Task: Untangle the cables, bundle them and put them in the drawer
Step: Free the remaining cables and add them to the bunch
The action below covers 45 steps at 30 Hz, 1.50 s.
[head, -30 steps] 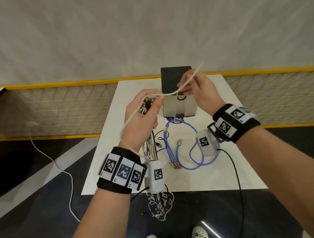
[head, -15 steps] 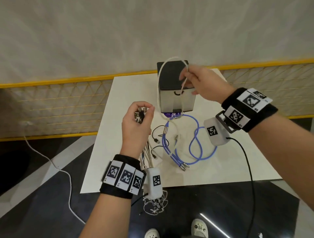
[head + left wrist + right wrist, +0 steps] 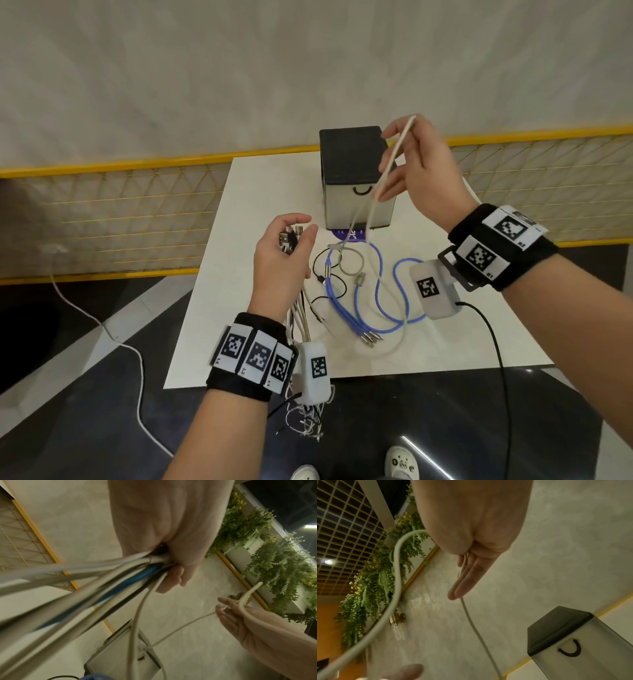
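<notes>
A bunch of cables point(image 3: 298, 315) is clenched in the left hand point(image 3: 281, 257) above the worktop point(image 3: 239, 308). A white cable point(image 3: 387, 168) is pinched by the right hand point(image 3: 424, 174) before the drawer box point(image 3: 352, 178). A blue cable point(image 3: 376, 291) is left lying on the worktop.

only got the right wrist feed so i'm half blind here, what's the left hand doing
observer: the left hand grips a cable bunch by the plug ends, raised above the table; the cables hang down past its wrist.
operator: and where does the white cable end up
observer: from the right hand the white cable drops in front of the drawer box and lies across the blue cable on the table.
</notes>
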{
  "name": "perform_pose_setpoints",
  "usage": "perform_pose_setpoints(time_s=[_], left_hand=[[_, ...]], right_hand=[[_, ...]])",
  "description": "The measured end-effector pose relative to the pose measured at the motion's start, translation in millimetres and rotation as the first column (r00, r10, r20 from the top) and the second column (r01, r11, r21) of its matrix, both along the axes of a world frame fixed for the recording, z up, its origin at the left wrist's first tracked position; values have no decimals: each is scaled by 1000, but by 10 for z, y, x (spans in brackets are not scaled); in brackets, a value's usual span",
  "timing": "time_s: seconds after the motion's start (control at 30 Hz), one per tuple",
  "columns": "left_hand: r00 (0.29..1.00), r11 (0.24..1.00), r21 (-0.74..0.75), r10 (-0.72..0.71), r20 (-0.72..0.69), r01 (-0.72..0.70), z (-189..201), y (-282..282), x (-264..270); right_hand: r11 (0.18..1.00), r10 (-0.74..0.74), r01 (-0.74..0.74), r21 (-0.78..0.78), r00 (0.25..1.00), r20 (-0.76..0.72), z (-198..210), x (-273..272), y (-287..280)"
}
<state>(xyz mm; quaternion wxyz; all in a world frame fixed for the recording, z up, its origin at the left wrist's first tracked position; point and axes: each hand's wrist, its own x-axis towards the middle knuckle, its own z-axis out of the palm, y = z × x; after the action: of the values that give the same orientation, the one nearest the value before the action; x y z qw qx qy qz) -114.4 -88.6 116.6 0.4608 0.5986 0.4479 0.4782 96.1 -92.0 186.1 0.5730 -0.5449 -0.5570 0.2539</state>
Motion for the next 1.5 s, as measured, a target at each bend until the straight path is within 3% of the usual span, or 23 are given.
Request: perform_pose_setpoints(time_s=[0.17,0.37,0.53,0.67,0.8,0.87,0.93,0.97,1.03,1.07,1.1,1.17,1.3,1.37,1.43,1.5], left_hand=[[998,996,-63,-67,-21,65,-51,-24,97],[998,1000,-6,23,50,-23,-38,-19,28],[992,1000,-14,27,124,-26,-11,-1,-130],[996,1000,-16,23,87,-22,-17,-29,-199],[997,1000,-15,-22,79,24,-11,-64,-216],[995,998,-11,-65,74,66,-24,-80,-226],[992,994,-15,-104,64,105,-44,-94,-228],[991,993,-18,-118,58,119,-57,-99,-221],[989,990,-20,-136,56,138,-80,-117,-181],[988,989,-14,-146,55,147,-86,-131,-149],[986,988,-2,-156,51,157,-84,-150,-112],[983,985,5,-173,55,173,-66,-194,-41],[963,986,-1,-165,213,169,29,-199,-19],[951,992,28,-123,282,120,110,-147,-76],[940,995,42,-98,327,89,179,-84,-146],[938,997,44,-80,336,69,201,-20,-208]], right_hand=[[988,86,-89,125,996,36,187,-140,-139],[949,303,-272,-161,927,220,149,-305,-470],[706,587,-399,-585,792,168,-404,-471,-805],[558,635,-385,-735,768,80,-853,-542,-897],[463,666,-255,-849,732,143,-1268,-544,-888],[481,703,-128,-867,648,294,-1406,-525,-842],[598,655,-24,-801,591,471,-1396,-519,-782],[677,586,-29,-735,626,515,-1348,-527,-759],[766,486,-199,-612,802,348,-1249,-606,-737],[770,496,-332,-545,849,184,-1188,-695,-732],[764,524,-440,-472,850,57,-1153,-793,-726],[777,540,-516,-362,841,-40,-1209,-962,-712],[847,459,-411,-336,886,73,-1509,-1202,-703],[832,466,-382,-403,875,131,-1781,-1234,-682],[782,515,-369,-503,836,187,-2037,-1184,-683],[697,630,-365,-617,724,283,-2164,-1039,-685]])
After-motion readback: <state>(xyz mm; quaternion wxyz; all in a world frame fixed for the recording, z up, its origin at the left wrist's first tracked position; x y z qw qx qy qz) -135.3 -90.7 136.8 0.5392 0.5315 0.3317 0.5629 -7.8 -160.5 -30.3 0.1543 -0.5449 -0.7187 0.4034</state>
